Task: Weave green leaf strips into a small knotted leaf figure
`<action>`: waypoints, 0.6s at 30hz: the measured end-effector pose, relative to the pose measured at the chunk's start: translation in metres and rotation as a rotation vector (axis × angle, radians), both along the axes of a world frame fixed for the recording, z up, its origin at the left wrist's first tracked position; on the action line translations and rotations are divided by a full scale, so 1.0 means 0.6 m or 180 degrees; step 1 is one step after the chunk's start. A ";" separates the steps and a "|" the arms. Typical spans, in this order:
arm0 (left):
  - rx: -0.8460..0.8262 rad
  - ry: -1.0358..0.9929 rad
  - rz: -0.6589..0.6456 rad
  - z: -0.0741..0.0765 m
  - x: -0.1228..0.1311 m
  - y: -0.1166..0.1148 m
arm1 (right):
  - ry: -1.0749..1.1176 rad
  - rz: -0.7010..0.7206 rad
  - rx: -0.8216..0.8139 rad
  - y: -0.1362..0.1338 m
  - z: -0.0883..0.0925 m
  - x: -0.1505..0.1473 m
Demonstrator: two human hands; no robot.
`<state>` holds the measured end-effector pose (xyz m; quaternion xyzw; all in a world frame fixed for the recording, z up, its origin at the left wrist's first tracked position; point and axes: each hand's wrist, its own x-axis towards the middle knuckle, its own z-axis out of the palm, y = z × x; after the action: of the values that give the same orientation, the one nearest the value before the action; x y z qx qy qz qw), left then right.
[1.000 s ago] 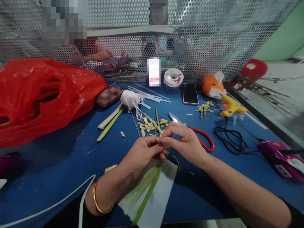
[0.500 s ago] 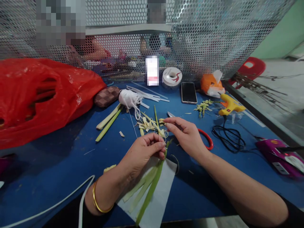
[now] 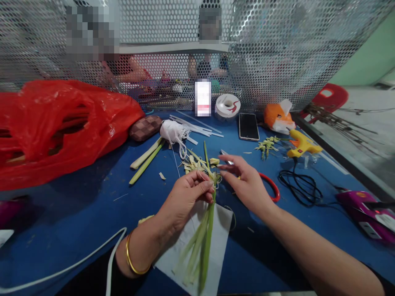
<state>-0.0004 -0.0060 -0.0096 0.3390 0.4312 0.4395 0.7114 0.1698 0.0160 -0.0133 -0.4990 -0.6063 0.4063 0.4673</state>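
My left hand [image 3: 193, 191] is closed in a pinch around the neck of a bundle of green plant strips [image 3: 207, 242], whose long blades hang toward me over a white sheet [image 3: 220, 246]. Fine thread shows at its fingertips. Just right of the bundle, my right hand [image 3: 245, 179] has thumb and fingers apart, with nothing visible between them. It partly covers a pair of scissors with red handles [image 3: 275, 187]. Beyond the hands lie pale yellowish plant scraps [image 3: 193, 164]. A white bundle of string [image 3: 174, 131] rests behind two cut stalks [image 3: 146, 162].
A red plastic bag [image 3: 101, 144] and checkered pouch [image 3: 145, 128] are at left. Rightward lie a phone [image 3: 249, 126], a yellow glue gun [image 3: 304, 144] with black cord, and a purple device [image 3: 367, 211]. A ribbon spool [image 3: 227, 107] stands before the perforated metal screen [image 3: 262, 61]. A white cable [image 3: 77, 259] crosses front left.
My right hand's fingers have spread and moved off a pale scrap, which lies on the table. The bundle's hanging strips have swung right. The whole view has shifted slightly.
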 end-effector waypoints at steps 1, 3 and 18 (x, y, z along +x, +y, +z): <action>-0.0008 -0.0007 -0.0018 -0.001 0.000 0.000 | -0.0121 -0.0191 0.0344 -0.001 0.002 0.001; -0.0011 -0.0018 -0.0040 -0.002 -0.001 0.000 | -0.0281 -0.0175 0.0846 -0.004 0.009 0.002; 0.0079 0.0009 -0.0062 -0.003 -0.002 0.003 | -0.0273 0.1052 0.0479 -0.002 0.010 0.001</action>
<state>-0.0018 -0.0045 -0.0116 0.3526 0.4235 0.4373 0.7107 0.1706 0.0149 -0.0072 -0.3731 -0.7280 0.4094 0.4039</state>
